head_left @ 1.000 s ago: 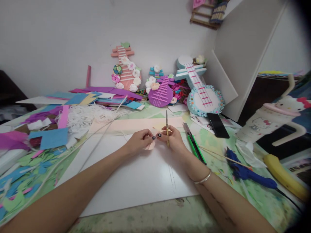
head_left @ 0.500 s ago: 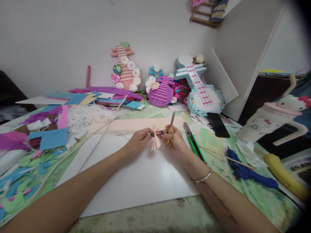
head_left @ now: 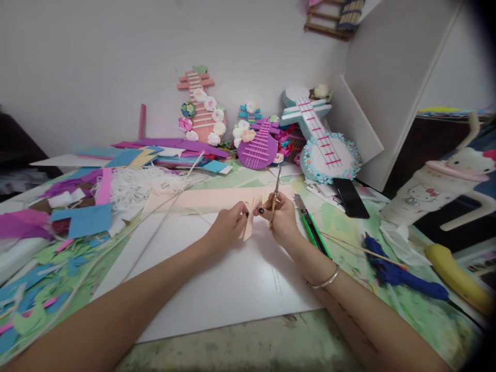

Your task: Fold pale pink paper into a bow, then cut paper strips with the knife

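Note:
A small fan-folded piece of peach paper (head_left: 250,228), pinched narrow at its middle, is held between my two hands above a white board (head_left: 217,289). My left hand (head_left: 228,225) is closed, its thumb and fingers gripping the paper's left side. On the other side my right hand (head_left: 284,217) pinches near the paper's middle with thumb and forefinger. Gold-handled scissors (head_left: 276,199) hang in that same right hand, blades pointing away from me. Behind the hands lies a long peach paper strip (head_left: 205,199). Whether a thread wraps the fold is too small to tell.
A green utility knife (head_left: 312,230), a blue glue gun (head_left: 403,276), a phone (head_left: 352,199) and a white tumbler (head_left: 422,194) stand or lie to the right. Paper scraps (head_left: 42,289) and white string (head_left: 139,188) cover the left. Decorated lute-shaped crafts (head_left: 258,147) lean at the back.
The scissors have turned so that their handles show more edge-on. The folded paper has tilted, and my left fingers have curled further around it.

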Available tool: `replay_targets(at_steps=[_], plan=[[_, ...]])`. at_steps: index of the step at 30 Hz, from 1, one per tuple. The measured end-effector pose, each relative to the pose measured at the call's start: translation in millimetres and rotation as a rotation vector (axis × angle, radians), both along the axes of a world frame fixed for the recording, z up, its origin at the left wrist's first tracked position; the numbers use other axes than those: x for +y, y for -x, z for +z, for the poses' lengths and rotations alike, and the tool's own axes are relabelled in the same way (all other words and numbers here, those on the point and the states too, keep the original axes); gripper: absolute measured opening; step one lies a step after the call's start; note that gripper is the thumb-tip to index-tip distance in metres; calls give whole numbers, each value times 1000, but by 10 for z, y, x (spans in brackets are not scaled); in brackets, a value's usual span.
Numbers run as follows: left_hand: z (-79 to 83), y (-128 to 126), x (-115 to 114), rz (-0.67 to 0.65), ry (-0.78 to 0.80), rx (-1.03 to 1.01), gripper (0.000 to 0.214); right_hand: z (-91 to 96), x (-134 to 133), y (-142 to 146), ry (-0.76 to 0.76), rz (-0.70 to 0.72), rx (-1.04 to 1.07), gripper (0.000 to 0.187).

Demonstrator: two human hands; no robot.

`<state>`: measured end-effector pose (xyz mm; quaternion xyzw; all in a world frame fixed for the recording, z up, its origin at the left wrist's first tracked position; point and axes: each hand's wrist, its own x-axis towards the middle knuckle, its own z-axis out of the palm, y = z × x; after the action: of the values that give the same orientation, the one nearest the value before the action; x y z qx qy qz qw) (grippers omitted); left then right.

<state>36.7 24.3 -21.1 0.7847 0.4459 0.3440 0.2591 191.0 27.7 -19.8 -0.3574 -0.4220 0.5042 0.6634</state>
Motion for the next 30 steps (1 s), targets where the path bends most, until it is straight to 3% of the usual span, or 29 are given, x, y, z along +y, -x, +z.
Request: replay_targets(at_steps=[8, 17, 24, 30], plan=[[16, 43, 38, -60, 19, 18, 15, 26, 6, -70, -14, 2, -91, 47], [64, 120, 35, -191, 28, -130, 26, 67, -161, -25, -83, 41, -482, 25], [5, 108, 45, -149, -2, -281, 21, 30, -144, -9, -92, 50, -527, 24], [56, 102, 47, -130, 12, -330, 13, -40, -114, 4, -94, 39, -598, 28]])
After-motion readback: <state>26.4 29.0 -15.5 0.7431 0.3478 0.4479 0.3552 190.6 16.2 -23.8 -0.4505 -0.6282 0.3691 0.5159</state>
